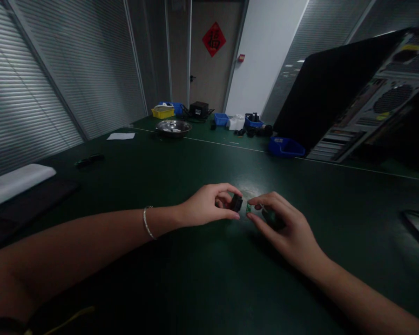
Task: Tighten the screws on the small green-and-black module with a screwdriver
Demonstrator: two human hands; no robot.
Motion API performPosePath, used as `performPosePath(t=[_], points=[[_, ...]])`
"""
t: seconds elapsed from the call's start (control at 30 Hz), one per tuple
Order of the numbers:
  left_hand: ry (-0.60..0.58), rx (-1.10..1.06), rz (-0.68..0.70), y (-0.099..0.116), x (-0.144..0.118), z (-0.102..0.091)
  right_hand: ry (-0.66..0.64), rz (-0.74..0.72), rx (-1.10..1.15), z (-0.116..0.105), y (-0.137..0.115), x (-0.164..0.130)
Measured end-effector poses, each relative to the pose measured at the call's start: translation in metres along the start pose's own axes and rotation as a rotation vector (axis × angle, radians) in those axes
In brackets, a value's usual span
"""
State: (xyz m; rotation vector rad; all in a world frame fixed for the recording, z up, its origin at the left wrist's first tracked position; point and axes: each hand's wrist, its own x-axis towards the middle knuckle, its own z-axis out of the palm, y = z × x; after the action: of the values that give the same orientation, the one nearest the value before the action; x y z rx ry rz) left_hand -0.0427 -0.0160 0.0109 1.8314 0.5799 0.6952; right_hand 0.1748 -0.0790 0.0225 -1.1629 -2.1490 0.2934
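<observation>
Fingers [230, 191] of left hand [206, 204] pinched on small black part [236, 203]; right hand [286, 228] nipping tiny green board [248, 208]. Held just above tabletop [202, 163], nearly touching, apparently not yet joined; mating left.

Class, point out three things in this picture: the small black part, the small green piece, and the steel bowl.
small black part [236, 203], head view, on its dark face between the left hand's fingertips.
small green piece [248, 208], head view, on its green face at the right hand's fingertips.
steel bowl [173, 127], head view, on its front rim.
</observation>
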Motion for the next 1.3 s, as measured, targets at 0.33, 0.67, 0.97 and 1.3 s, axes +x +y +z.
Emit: performPosePath(t=[0.33,0.67,0.97,1.3], points=[[0.073,0.043,0.053,0.010,-0.005,0.016,0.068,-0.055,0.065,0.004,-0.010,0.000],[0.091,0.119,0.071,0.014,-0.007,0.016,0.043,-0.055,0.072,0.007,-0.012,0.001],[0.095,0.050,0.163,0.014,-0.008,0.019,0.094,-0.109,0.059,0.005,-0.010,-0.001],[0.119,-0.032,0.138,0.010,-0.005,0.021,0.089,-0.125,0.078,0.008,-0.009,0.001]])
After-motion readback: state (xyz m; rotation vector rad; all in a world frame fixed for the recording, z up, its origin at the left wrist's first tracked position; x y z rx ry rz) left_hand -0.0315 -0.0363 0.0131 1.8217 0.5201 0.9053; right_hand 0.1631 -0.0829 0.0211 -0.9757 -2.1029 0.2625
